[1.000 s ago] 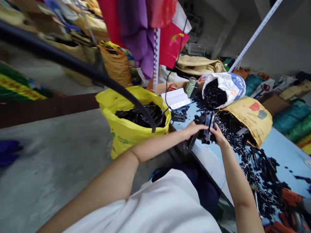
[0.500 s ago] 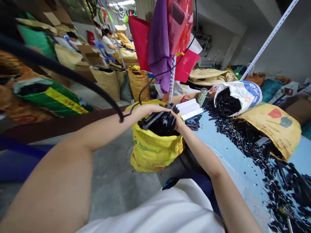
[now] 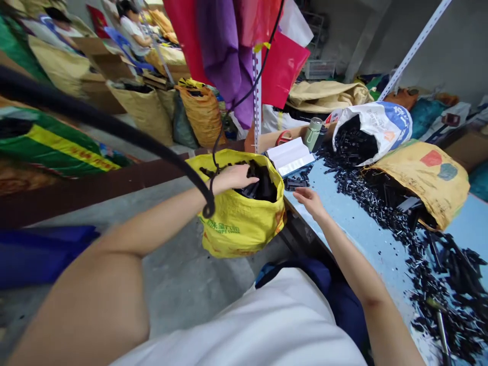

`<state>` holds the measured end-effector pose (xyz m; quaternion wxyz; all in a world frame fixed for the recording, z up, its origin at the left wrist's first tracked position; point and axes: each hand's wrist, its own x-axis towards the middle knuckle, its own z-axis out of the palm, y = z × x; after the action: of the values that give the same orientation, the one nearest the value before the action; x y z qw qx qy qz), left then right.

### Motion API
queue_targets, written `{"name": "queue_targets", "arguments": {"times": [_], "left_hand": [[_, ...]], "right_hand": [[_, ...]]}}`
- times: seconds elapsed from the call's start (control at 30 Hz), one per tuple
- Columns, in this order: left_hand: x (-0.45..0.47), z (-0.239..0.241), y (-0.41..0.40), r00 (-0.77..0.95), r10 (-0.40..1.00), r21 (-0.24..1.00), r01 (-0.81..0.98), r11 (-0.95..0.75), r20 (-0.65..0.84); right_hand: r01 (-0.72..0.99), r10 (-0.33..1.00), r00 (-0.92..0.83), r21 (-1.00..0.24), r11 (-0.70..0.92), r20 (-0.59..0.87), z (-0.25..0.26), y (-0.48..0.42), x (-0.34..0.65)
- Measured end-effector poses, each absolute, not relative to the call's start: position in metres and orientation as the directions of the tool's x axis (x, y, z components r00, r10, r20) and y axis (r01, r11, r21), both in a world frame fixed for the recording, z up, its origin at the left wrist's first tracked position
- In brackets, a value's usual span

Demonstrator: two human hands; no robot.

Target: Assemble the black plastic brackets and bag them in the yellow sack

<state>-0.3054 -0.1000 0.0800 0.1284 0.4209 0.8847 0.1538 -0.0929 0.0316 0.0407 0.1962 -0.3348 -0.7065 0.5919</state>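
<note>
Yellow plastic makes up the wide-mouthed bag (image 3: 242, 218) beside the near edge of the counter (image 3: 343, 223), and black parts (image 3: 267, 185) lie heaped inside it. Over that heap the left hand (image 3: 235, 177) is spread, palm down, thumb held apart from the fingers; whether its fingertips touch the parts I cannot tell. The right hand (image 3: 308, 199) is also spread, fingers a little bent, just above the counter's edge and apart from the bag. Near it lie a few black pieces (image 3: 298, 183) and a white paper pad (image 3: 290, 155), with a green flask (image 3: 312, 133) standing behind. Farther along the counter, a white sack (image 3: 394, 124) and an orange-yellow sack (image 3: 430, 178) lie on their sides, mouths facing the person. Small black bits (image 3: 381, 226) trail from the sacks across the blue surface toward a metal-handled tool (image 3: 441, 328) at lower right.
</note>
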Motion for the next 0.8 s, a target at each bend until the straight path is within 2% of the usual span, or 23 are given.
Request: {"name": "queue_targets", "arguments": {"times": [0.07, 0.13, 0.23, 0.27, 0.37, 0.47, 0.53, 0.63, 0.8], "left_hand": [[-0.272, 0.089, -0.101, -0.472, 0.882, 0.429, 0.795, 0.429, -0.009], [-0.234, 0.092, -0.099, -0.353, 0.934, 0.564, 0.781, 0.266, 0.049], [-0.179, 0.081, -0.078, -0.272, 0.958, 0.832, 0.549, 0.081, 0.086], [-0.164, 0.073, -0.065, -0.250, 0.963, 0.884, 0.467, 0.026, 0.104], [-0.129, 0.049, -0.014, -0.181, 0.975, 0.911, 0.410, -0.043, 0.128], [-0.115, 0.033, 0.046, -0.274, 0.961, 0.847, 0.519, 0.115, 0.037], [-0.118, 0.026, 0.083, -0.422, 0.905, 0.706, 0.623, 0.335, -0.056], [-0.135, 0.019, 0.124, -0.590, 0.798, 0.576, 0.614, 0.540, -0.120], [-0.158, 0.002, 0.160, -0.703, 0.694, 0.489, 0.556, 0.672, -0.156]], "right_hand": [[0.276, 0.729, -0.668, -0.959, 0.059, -0.147, 0.031, 0.035, -0.076], [0.296, 0.749, -0.642, -0.954, 0.042, -0.166, 0.022, 0.038, -0.059], [0.300, 0.759, -0.631, -0.953, 0.046, -0.162, 0.011, 0.037, -0.032], [0.303, 0.758, -0.634, -0.951, 0.060, -0.154, 0.008, 0.036, -0.021], [0.329, 0.772, -0.623, -0.938, 0.109, -0.129, 0.002, 0.031, 0.017], [0.369, 0.833, -0.541, -0.923, 0.107, -0.120, -0.006, 0.019, 0.064], [0.389, 0.889, -0.445, -0.918, 0.082, -0.110, -0.013, 0.008, 0.098], [0.406, 0.962, -0.258, -0.914, 0.020, -0.094, -0.026, -0.012, 0.145], [0.360, 0.992, 0.022, -0.925, -0.125, -0.126, -0.042, -0.040, 0.194]]}}
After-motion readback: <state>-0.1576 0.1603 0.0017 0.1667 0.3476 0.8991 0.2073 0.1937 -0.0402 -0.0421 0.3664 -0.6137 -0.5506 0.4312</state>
